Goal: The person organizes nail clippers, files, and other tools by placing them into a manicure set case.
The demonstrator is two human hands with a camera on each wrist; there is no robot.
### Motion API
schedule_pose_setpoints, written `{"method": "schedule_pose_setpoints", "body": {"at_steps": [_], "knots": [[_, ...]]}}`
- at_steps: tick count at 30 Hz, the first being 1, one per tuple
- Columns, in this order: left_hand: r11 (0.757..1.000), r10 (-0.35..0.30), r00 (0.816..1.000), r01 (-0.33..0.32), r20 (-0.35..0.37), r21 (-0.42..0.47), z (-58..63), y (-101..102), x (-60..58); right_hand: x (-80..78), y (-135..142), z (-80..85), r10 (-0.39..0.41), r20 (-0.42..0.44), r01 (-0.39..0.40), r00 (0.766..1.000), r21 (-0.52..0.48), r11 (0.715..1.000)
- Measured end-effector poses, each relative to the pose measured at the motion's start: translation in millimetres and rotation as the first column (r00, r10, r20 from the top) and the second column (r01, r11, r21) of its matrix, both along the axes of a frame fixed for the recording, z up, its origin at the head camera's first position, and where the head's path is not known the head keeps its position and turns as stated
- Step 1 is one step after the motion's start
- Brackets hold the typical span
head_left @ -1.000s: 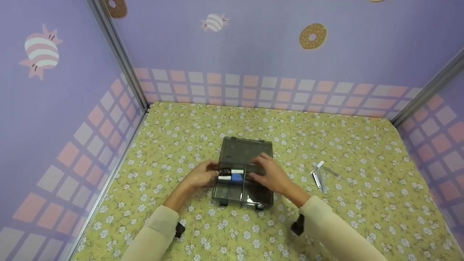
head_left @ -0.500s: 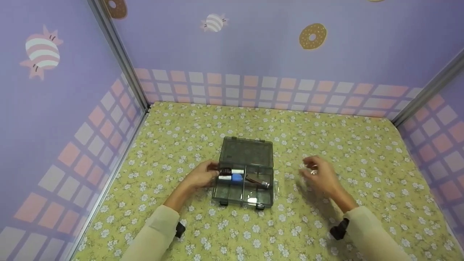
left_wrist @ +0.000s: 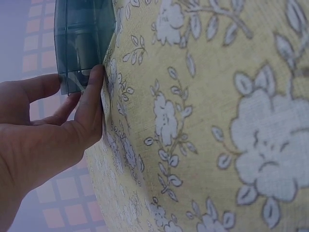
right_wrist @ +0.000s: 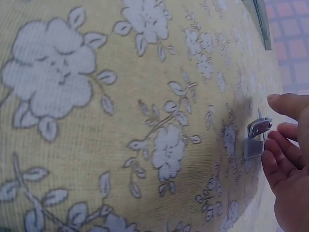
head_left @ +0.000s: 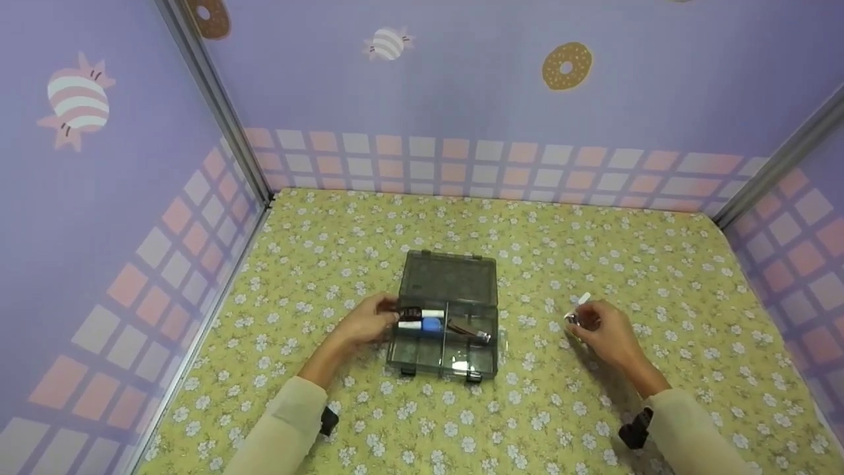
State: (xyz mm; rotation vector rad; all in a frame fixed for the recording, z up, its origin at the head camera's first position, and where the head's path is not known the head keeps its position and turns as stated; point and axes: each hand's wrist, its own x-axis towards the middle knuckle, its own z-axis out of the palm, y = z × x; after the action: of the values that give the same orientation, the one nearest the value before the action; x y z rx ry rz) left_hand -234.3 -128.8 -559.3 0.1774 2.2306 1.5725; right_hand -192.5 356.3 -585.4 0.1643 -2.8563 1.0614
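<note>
A smoky translucent compartment box (head_left: pixel 414 356) stands with its lid (head_left: pixel 448 276) laid back. My left hand (head_left: pixel 366 322) holds the box by its left side; in the left wrist view, thumb and fingers lie on either side of its corner. At the right, my right hand (head_left: pixel 610 333) reaches over a silver nail clipper (right_wrist: pixel 260 125), with the thumb apart from it and the fingers close beside it. Next to the clipper lies a flat clear piece (right_wrist: pixel 253 148), and a white-tipped slim thing (head_left: pixel 583 299) shows behind the hand.
Inside the box are a dark bottle with a white cap (head_left: pixel 432 314), a white-and-blue tube (head_left: pixel 432 324) and a slim brown thing with a silver end (head_left: pixel 469 330). A flowered cloth (head_left: pixel 343 251) covers the table; patterned walls (head_left: pixel 461 79) enclose it.
My right hand has left the box and moved right to the nail clipper. The slim brown thing now shows in the box's right compartment. My left hand has stayed at the box's side.
</note>
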Motion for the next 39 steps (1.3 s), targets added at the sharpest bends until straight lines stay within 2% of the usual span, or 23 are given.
{"method": "schedule_pose_setpoints", "body": {"at_steps": [4, 11, 14, 17, 22, 26, 29, 33, 39], "knots": [[1.000, 0.005, 0.999, -0.005, 0.034, 0.017, -1.2, -1.2, 2.0, 3.1, -1.9, -3.1, 0.007, 0.017, -0.008, 1.000, 0.020, 1.000], [1.000, 0.011, 0.999, -0.011, 0.035, 0.007, -1.9, 0.6, 2.3, 1.3, -12.6, -6.7, 0.007, -0.024, -0.006, 1.000, 0.052, 0.999], [1.000, 0.006, 1.000, -0.006, 0.025, -0.005, -3.0, 0.7, 2.4, -0.9, -20.1, -6.8, 0.031, -0.047, -0.028, 0.998, 0.066, 0.997], [1.000, 0.002, 1.000, -0.002, 0.018, -0.015, -2.4, 0.4, 2.1, -4.5, -32.8, -2.6, 0.062, -0.078, -0.056, 0.995, 0.069, 0.996], [1.000, 0.007, 1.000, -0.006, 0.027, -0.019, 0.0, 0.4, 2.0, -13.4, -64.6, 13.5, 0.129, -0.083, -0.128, 0.988, 0.012, 0.992], [1.000, 0.005, 1.000, -0.005, 0.027, -0.021, 1.6, 1.7, 2.3, -19.3, -95.4, 28.1, 0.219, -0.069, -0.222, 0.973, -0.038, 0.974], [1.000, 0.001, 1.000, -0.001, 0.020, -0.017, 2.0, 2.6, 2.3, -21.9, -118.1, 35.7, 0.299, -0.073, -0.303, 0.951, -0.052, 0.952], [1.000, 0.005, 1.000, -0.005, 0.025, 0.001, 0.7, 1.9, 2.5, -25.5, -143.4, 38.8, 0.373, -0.078, -0.375, 0.925, -0.009, 0.927], [1.000, 0.005, 1.000, -0.005, 0.010, -0.007, 0.6, 0.4, 2.6, -32.4, -165.8, 34.6, 0.400, -0.117, -0.395, 0.909, 0.069, 0.916]]}}
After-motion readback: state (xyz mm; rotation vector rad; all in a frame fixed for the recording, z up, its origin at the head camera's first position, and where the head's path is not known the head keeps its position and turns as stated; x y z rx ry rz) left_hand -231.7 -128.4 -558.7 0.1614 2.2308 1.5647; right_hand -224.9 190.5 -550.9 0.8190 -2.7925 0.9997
